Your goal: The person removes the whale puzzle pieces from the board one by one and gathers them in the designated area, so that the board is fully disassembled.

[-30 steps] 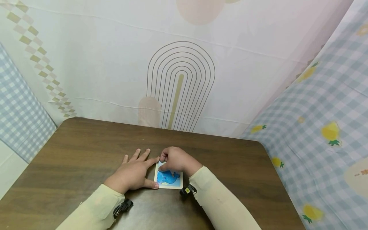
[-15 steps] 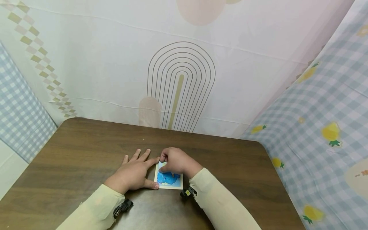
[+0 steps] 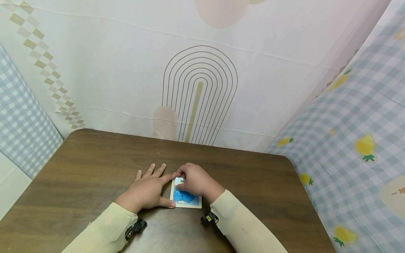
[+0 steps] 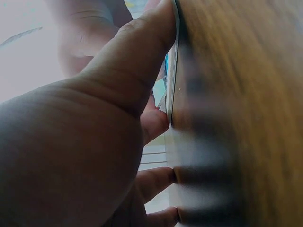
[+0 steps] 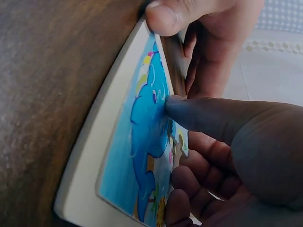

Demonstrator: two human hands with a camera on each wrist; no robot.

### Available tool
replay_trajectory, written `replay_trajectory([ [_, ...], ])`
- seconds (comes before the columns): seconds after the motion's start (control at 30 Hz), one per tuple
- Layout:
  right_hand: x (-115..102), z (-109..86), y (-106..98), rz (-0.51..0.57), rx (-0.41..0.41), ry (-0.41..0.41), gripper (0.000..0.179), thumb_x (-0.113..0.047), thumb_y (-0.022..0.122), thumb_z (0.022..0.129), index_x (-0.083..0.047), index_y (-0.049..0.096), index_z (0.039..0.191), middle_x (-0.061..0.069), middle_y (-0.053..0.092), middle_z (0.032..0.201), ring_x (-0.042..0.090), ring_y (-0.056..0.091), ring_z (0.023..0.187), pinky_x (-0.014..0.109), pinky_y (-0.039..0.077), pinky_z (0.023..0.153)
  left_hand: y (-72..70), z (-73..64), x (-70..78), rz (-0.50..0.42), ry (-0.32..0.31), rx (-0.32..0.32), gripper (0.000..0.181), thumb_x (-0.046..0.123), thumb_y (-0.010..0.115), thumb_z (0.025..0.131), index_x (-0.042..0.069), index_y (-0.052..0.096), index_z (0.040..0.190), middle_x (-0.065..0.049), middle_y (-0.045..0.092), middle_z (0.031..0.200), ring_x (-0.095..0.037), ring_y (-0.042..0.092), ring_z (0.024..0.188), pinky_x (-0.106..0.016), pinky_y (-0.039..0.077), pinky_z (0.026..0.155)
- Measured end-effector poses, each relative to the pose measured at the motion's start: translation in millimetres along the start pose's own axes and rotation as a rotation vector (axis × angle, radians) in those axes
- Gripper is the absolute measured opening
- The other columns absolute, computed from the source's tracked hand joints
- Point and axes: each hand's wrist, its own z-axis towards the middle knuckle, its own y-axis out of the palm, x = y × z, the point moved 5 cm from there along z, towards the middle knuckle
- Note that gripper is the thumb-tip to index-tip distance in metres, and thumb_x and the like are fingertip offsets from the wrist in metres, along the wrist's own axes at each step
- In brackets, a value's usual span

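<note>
A small jigsaw puzzle board (image 3: 192, 206) with a cream rim and a blue animal picture lies flat on the table. My left hand (image 3: 147, 191) is spread beside it, thumb on its near left corner and index fingertip at its far left corner. Over the far part of the board, my right hand (image 3: 197, 179) has its fingers curled. Between its thumb and fingers, in the right wrist view, a puzzle piece (image 5: 182, 141) stands tilted out of the picture (image 5: 150, 118). That thumb covers part of the blue animal; the fingers hide much of the piece.
The brown wooden table (image 3: 104, 158) extends around the board on all sides. Behind it hangs a pale patterned cloth (image 3: 126, 70), and a blue checked cloth (image 3: 341, 140) drapes along the right. Black wrist cameras (image 3: 135, 229) sit at both cuffs.
My right hand has shifted slightly, drawing toward the near side, and a puzzle piece now shows tilted up beside its thumb. The left hand stays in place.
</note>
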Motion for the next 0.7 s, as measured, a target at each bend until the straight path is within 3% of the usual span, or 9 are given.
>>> replay_trajectory([
  [0.4, -1, -5.4, 2, 0.020, 0.027, -0.059, 0.026, -0.023, 0.091, 0.098, -0.020, 0.076, 0.120, -0.001, 0.069, 0.103, 0.010, 0.057, 0.089, 0.025, 0.052, 0.078, 2.0, 0.8, -2.1, 0.011, -0.004, -0.010, 0.108, 0.081, 0.085, 0.081, 0.046, 0.041, 0.174, -0.018, 0.025, 0.187, -0.058, 0.014, 0.172, -0.090, 0.015, 0.126],
  [0.57, -4, -10.4, 2, 0.044, 0.056, -0.108, 0.022, -0.016, 0.086, 0.102, -0.020, 0.073, 0.119, -0.004, 0.067, 0.094, 0.008, 0.056, 0.082, 0.025, 0.050, 0.072, 1.3, 0.6, -1.4, -0.005, 0.000, -0.013, 0.109, 0.080, 0.086, 0.081, 0.042, 0.044, 0.174, -0.019, 0.026, 0.187, -0.058, 0.014, 0.172, -0.090, 0.015, 0.127],
  [0.7, -1, -13.1, 2, 0.099, 0.083, -0.100, 0.018, -0.014, 0.082, 0.105, -0.020, 0.074, 0.120, -0.008, 0.063, 0.087, 0.007, 0.055, 0.075, 0.025, 0.048, 0.067, 1.3, 1.3, -2.5, -0.004, -0.001, -0.014, 0.109, 0.081, 0.086, 0.081, 0.040, 0.045, 0.174, -0.018, 0.025, 0.187, -0.057, 0.013, 0.172, -0.090, 0.015, 0.127],
])
